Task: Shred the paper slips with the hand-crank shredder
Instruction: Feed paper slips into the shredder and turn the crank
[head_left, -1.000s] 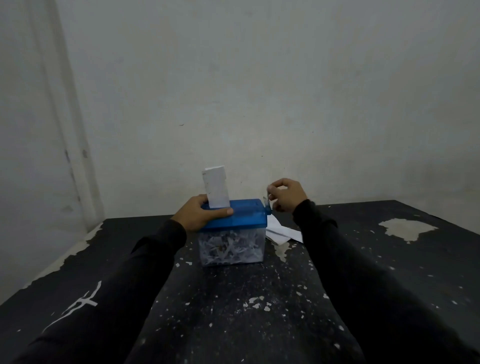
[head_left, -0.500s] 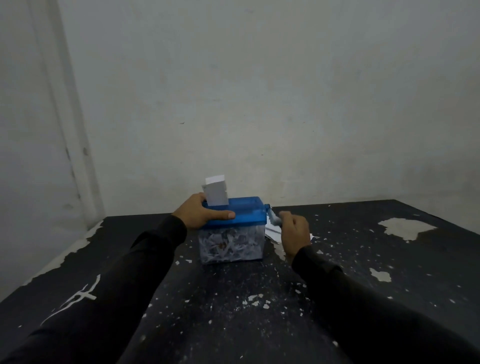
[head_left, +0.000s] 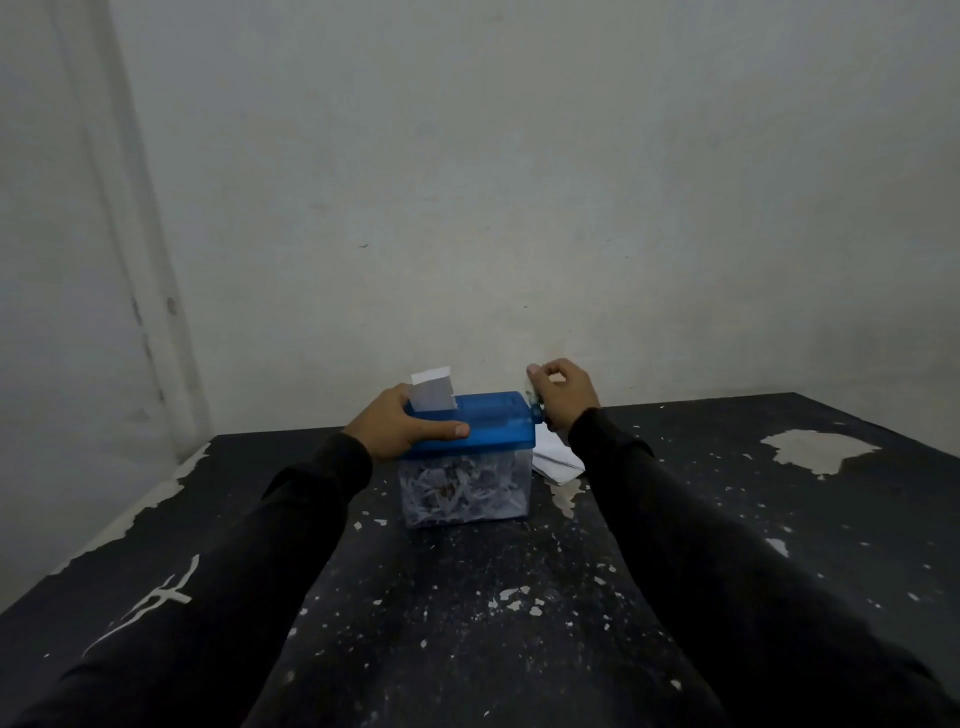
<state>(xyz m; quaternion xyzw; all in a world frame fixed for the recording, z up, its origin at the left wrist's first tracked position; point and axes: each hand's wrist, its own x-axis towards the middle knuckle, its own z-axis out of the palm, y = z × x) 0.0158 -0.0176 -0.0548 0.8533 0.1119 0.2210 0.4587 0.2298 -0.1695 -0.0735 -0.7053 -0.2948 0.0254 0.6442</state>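
A small shredder with a blue lid (head_left: 498, 423) and a clear bin (head_left: 467, 493) full of white shreds stands on the dark table. A white paper slip (head_left: 434, 389) sticks up out of the lid's slot at its left end. My left hand (head_left: 402, 423) grips the lid's left end, thumb along the front edge. My right hand (head_left: 563, 392) is curled round the crank handle (head_left: 535, 408) at the lid's right side, raised above lid level. The handle is mostly hidden by my fingers.
Several white paper slips (head_left: 556, 457) lie on the table just right of the shredder. The black tabletop (head_left: 467, 623) has chipped paint and white flecks. A pale wall stands close behind, and the table's left edge runs diagonally.
My right hand has swung with the crank from low beside the bin up to above the lid. The paper slip has sunk lower into the slot. My left hand stays put.
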